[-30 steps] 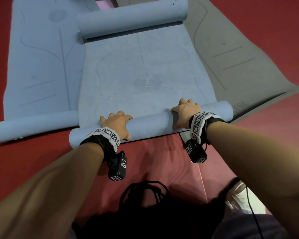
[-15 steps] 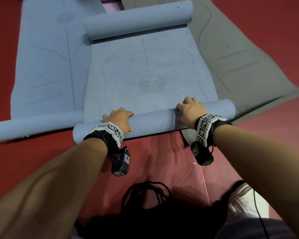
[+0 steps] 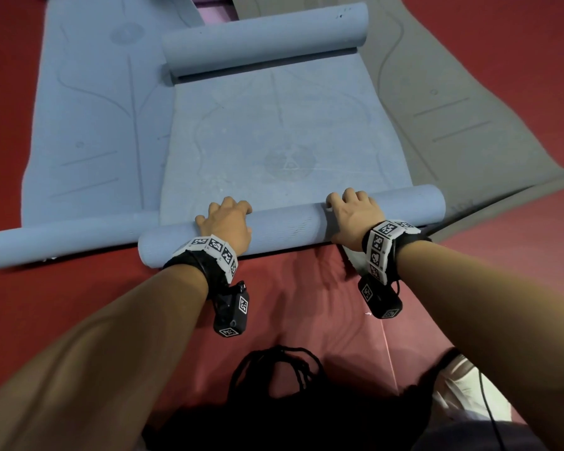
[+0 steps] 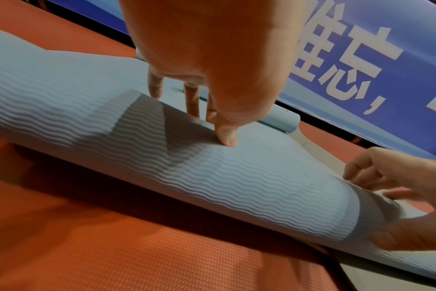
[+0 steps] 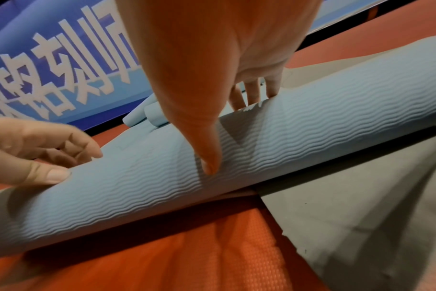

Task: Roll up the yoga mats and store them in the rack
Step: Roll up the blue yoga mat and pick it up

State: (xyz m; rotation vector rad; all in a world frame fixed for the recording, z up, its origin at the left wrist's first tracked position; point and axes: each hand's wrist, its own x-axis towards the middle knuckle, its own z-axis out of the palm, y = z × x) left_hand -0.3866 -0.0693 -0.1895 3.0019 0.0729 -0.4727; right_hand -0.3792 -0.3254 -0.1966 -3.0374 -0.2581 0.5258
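A blue yoga mat (image 3: 274, 131) lies on the red floor, curled up at both ends. Its near roll (image 3: 287, 229) has a wavy ribbed outside (image 4: 212, 177) (image 5: 261, 153). My left hand (image 3: 225, 222) (image 4: 207, 118) grips the roll's left part, fingers over the far side and thumb on top. My right hand (image 3: 352, 213) (image 5: 212, 126) holds its right part the same way. The far roll (image 3: 264, 37) lies untouched. No rack is in view.
A second blue mat (image 3: 88, 109) lies to the left, its near end rolled (image 3: 62, 236). A grey mat (image 3: 453, 109) spreads to the right, partly under the roll. A purple mat (image 3: 215, 11) peeks out at the top. Black cables (image 3: 274, 369) lie near me. A blue banner (image 4: 361, 59) stands behind.
Both hands have pushed the near roll a little further away, towards the round emblem on the mat. Their hold on the roll stays the same.
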